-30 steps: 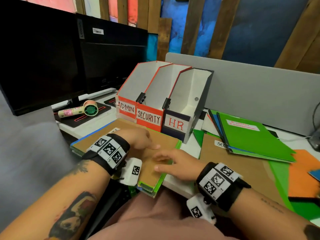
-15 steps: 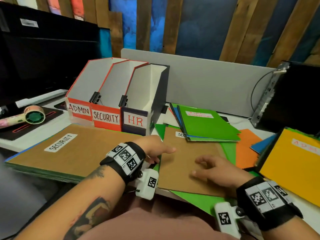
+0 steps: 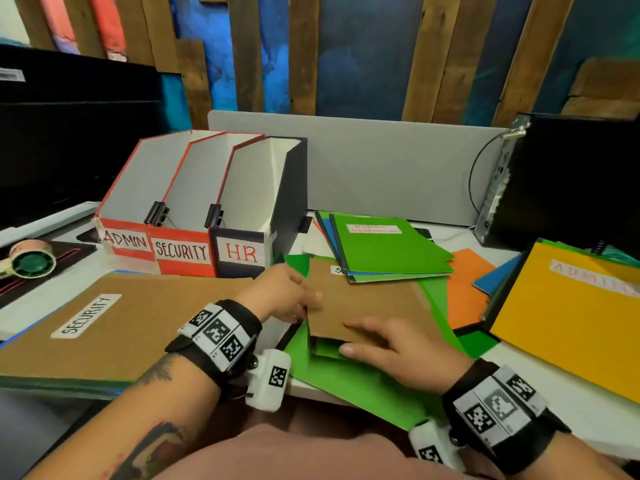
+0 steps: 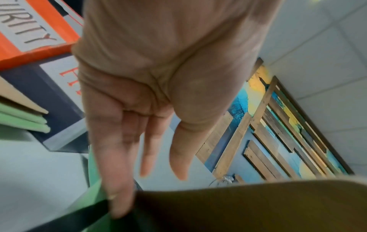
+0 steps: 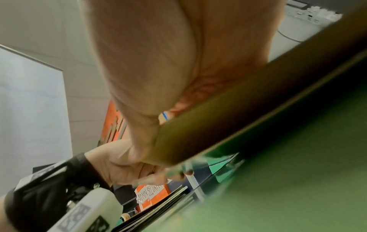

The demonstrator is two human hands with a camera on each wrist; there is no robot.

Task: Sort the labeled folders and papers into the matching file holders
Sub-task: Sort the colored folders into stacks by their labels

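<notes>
1. Your left hand [image 3: 289,295] sat at the left edge of a brown folder [image 3: 367,299]. In the left wrist view its fingers [image 4: 117,180] were straight and slack, with the lowest one touching that edge.
2. Your right hand [image 3: 403,351] lay palm down on the same folder's near corner, fingers stretched flat across the cover. The right wrist view showed the thumb [image 5: 147,141] hooked at the folder's rim, so the hand pinched the folder's near edge.
3. That folder rested on loose green sheets [image 3: 346,375] at the middle of the desk. Its white label was mostly covered; only the first letters "S" showed.
4. To its left lay a larger brown folder [image 3: 138,320], flat, with a white label reading "SECURITY".
5. Behind stood three file holders side by side: a red one [image 3: 126,239] marked "ADMIN", a red one [image 3: 181,252] marked "SECURITY", and a dark blue one [image 3: 242,252] marked "HR". Black binder clips [image 3: 157,213] joined their front edges.
6. A green folder [image 3: 388,247] lay on a stack to the right of the holders; its red-lettered label was too blurred to read.
7. At the far right a yellow folder [image 3: 571,317] carried a label reading "ADMIN".
8. An orange sheet [image 3: 465,289] lay between the green stack and the yellow folder.
</notes>
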